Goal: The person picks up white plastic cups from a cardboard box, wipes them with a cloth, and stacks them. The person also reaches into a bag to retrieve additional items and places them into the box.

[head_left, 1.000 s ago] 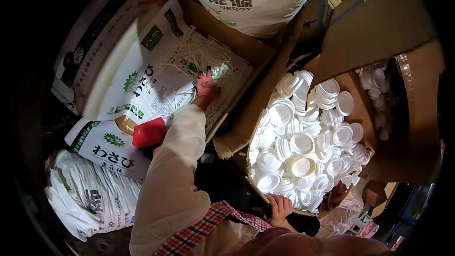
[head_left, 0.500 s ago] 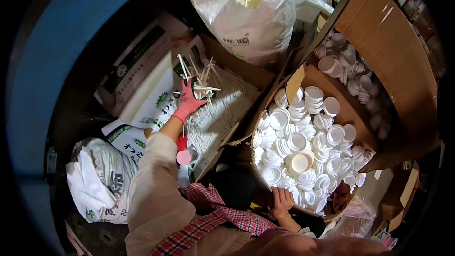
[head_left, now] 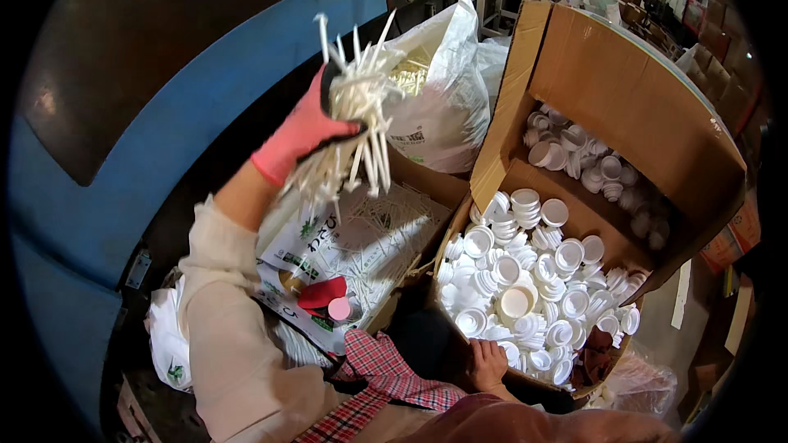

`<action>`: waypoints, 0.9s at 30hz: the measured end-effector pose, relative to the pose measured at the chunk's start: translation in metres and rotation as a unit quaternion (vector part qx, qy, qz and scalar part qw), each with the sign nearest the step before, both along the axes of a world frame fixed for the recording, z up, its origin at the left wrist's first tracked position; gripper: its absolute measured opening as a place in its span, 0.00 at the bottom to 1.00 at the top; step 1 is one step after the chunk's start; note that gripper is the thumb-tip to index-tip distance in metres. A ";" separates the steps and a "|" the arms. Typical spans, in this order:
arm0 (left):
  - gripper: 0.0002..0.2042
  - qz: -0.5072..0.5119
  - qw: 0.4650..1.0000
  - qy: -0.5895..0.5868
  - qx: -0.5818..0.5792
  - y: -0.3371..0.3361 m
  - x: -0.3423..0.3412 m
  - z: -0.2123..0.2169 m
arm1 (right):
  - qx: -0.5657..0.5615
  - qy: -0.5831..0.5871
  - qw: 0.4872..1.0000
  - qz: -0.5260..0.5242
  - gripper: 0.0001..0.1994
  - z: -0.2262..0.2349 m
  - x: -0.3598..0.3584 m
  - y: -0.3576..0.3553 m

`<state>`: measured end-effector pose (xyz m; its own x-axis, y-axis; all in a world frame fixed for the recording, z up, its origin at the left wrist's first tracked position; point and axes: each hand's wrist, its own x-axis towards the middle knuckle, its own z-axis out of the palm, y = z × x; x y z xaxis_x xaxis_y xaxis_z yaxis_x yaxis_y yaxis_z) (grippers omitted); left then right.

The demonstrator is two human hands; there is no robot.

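Hands: 2, i.e. 1 left hand (head_left: pixel 308 127) in a pink glove, 1 bare right hand (head_left: pixel 488 363). White sticks (head_left: pixel 357 115): 1 fistful, too many to count; more loose in 1 flat box (head_left: pixel 373 234). Cardboard boxes of white caps (head_left: pixel 533 295): 2, caps approx. dozens each, no exact no. White sacks (head_left: pixel 435 107): 1 big. Red-pink small item (head_left: pixel 324 295): 1.

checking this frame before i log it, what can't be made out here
- Left hand: head view; its fingers are buried in the bundle of white sticks, so the stick count is unreadable.
- Right hand: bare, at the box of white caps; fingertips hidden by the rim.
- Cardboard box: far caps lie in shadow, blurred.
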<state>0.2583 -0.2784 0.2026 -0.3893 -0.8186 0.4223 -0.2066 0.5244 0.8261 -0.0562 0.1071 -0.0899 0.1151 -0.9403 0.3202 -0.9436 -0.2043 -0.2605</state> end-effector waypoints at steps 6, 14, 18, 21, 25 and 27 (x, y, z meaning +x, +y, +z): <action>0.61 0.173 0.956 -0.210 -0.112 -0.121 -0.073 0.084 | 0.028 -0.001 1.000 0.004 0.22 0.003 -0.002 0.003; 0.58 0.185 0.884 -0.419 -0.091 -0.241 -0.122 0.036 | 0.084 0.013 0.996 0.029 0.22 0.005 -0.010 0.000; 0.54 0.055 0.890 -0.439 -0.111 -0.271 -0.139 -0.012 | 0.233 -0.021 0.970 0.060 0.26 0.034 -0.009 0.000; 0.36 -0.089 0.955 -0.282 0.022 -0.231 -0.181 0.016 | 0.166 0.000 0.986 0.016 0.24 0.022 -0.013 0.002; 0.24 -0.166 0.965 -0.189 0.076 -0.224 -0.141 0.041 | 0.025 0.027 0.999 0.032 0.20 0.006 -0.009 -0.002; 0.23 -0.092 0.957 -0.267 0.068 -0.230 -0.135 0.042 | 0.019 0.023 0.999 0.030 0.19 -0.001 -0.009 -0.003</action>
